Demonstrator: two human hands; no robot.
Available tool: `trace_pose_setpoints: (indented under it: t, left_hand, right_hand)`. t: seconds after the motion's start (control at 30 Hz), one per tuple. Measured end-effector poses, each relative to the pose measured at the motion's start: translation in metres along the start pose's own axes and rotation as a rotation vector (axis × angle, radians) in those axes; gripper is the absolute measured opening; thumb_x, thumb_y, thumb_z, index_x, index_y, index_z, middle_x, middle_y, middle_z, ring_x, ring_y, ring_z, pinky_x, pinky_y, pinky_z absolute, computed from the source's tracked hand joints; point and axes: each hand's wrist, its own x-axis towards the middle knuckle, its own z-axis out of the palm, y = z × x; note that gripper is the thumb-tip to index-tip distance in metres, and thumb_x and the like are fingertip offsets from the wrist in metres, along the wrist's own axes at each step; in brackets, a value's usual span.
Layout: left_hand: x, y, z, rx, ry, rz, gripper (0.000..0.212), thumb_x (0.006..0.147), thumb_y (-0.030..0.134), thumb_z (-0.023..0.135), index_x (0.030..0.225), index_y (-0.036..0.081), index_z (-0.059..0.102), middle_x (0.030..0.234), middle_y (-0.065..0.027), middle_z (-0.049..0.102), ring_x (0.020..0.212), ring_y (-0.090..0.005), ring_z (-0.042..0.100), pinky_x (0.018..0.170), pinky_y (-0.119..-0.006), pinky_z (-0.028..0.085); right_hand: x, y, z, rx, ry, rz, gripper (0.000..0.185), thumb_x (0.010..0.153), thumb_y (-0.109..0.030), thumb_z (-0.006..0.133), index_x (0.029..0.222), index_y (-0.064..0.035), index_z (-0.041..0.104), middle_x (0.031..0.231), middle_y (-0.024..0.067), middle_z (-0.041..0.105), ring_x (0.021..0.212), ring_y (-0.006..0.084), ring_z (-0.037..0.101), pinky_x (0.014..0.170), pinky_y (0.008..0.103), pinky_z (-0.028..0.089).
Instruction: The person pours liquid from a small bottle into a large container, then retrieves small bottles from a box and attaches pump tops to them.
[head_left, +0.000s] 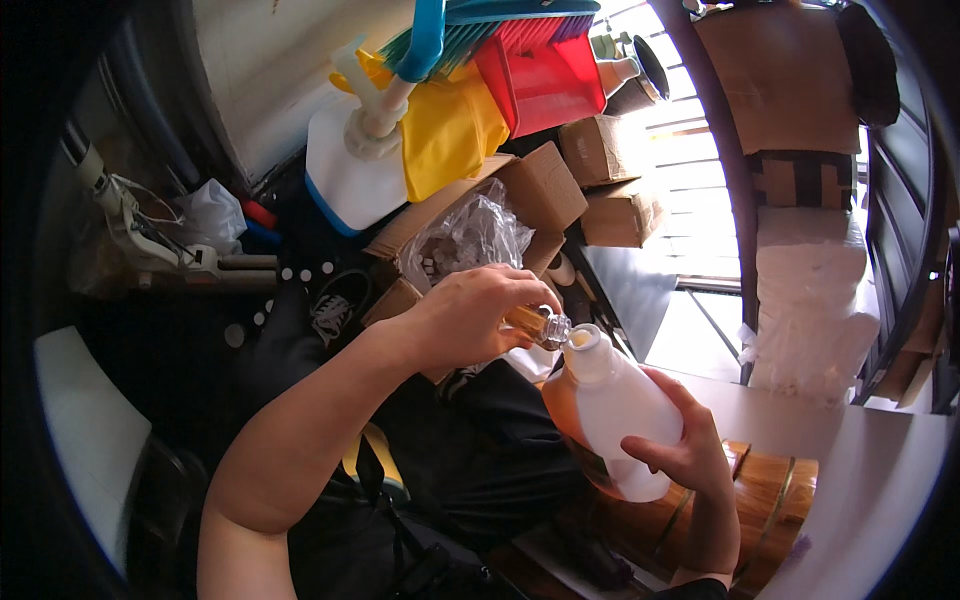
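Note:
In my left hand (472, 311) is a small clear bottle (529, 324) with amber liquid in it. It is tipped on its side, and its clear threaded neck points right, at the mouth of a larger bottle. That larger bottle (630, 420) is whitish plastic with an orange and dark label, uncapped and leaning to the left. My right hand (686, 439) grips it around its side. The two bottle mouths are very close; whether they touch I cannot tell, and no stream of liquid is visible between them.
An open cardboard box (544, 187) ahead holds a clear plastic bag (480, 232) with small pale pieces. Behind it are a white pump container (352, 165), a yellow cloth-like item (450, 127) and a red dustpan (544, 82). A banded wooden tub (765, 495) lies at lower right.

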Motion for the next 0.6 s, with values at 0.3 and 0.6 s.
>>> trace_pose_setpoints:
  t: [0.3, 0.6]
  left_hand:
    - [-0.0002, 0.0011, -0.0001, 0.001, 0.015, 0.006, 0.034, 0.070, 0.005, 0.076, 0.102, 0.006, 0.064, 0.097, -0.0113, 0.065, 0.097, -0.0286, 0.061, 0.086, -0.036, 0.049]
    - [-0.0006, 0.0000, -0.0005, 0.010, 0.023, 0.009, 0.032, 0.070, 0.006, 0.075, 0.101, 0.007, 0.065, 0.097, -0.0109, 0.065, 0.098, -0.0283, 0.060, 0.087, -0.037, 0.048]
  right_hand:
    - [-0.0006, -0.0008, -0.0005, -0.032, 0.009, 0.002, 0.077, 0.067, -0.026, 0.082, 0.131, -0.0021, 0.047, 0.112, 0.0188, 0.059, 0.103, 0.0283, 0.059, 0.089, 0.0377, 0.047]
    - [-0.0009, -0.0030, -0.0002, -0.032, 0.012, 0.032, 0.077, 0.067, -0.026, 0.082, 0.131, -0.0010, 0.048, 0.112, 0.0192, 0.059, 0.103, 0.0284, 0.059, 0.089, 0.0378, 0.047]
